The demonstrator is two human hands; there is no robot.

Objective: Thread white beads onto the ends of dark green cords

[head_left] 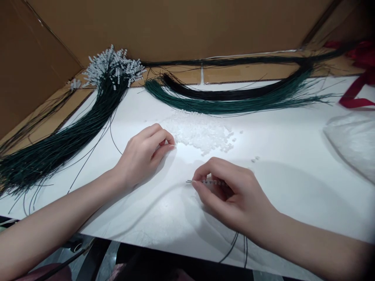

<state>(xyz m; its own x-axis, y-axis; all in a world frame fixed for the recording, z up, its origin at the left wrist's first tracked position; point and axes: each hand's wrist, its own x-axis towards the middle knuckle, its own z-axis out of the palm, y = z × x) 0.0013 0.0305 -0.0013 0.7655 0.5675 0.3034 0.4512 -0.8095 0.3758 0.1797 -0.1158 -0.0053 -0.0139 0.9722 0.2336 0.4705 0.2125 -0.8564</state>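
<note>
On the white tabletop (293,140), one pile of small white beads (199,130) spreads under the brightest light, with two loose beads (253,160) off to its right and another nearer its edge. Two bare hands work in front of it. The left hand (146,154) is at the pile's left edge, thumb and forefinger drawn close together at the tips; I cannot tell whether a bead sits between them. The right hand (234,187) has its fingers (202,171) pinched on a few thin dark wires (211,182), too fine to count surely; small beads line the stretch beneath the fingers, bare tips poke out toward the left, and dark tails hang below the wrist.

At the left lies one thick dark green bundle (82,121), its upper end topped with a dense cluster of white beaded tips (114,68). Behind the pile, two curved bundles lie side by side, one black (222,95) and one green (222,107), with a thinner dark strand (234,60) along the back. Brown cardboard walls (187,27) rise behind and at the left. Red ribbon (356,97) and clear plastic (354,136) lie at the right.
</note>
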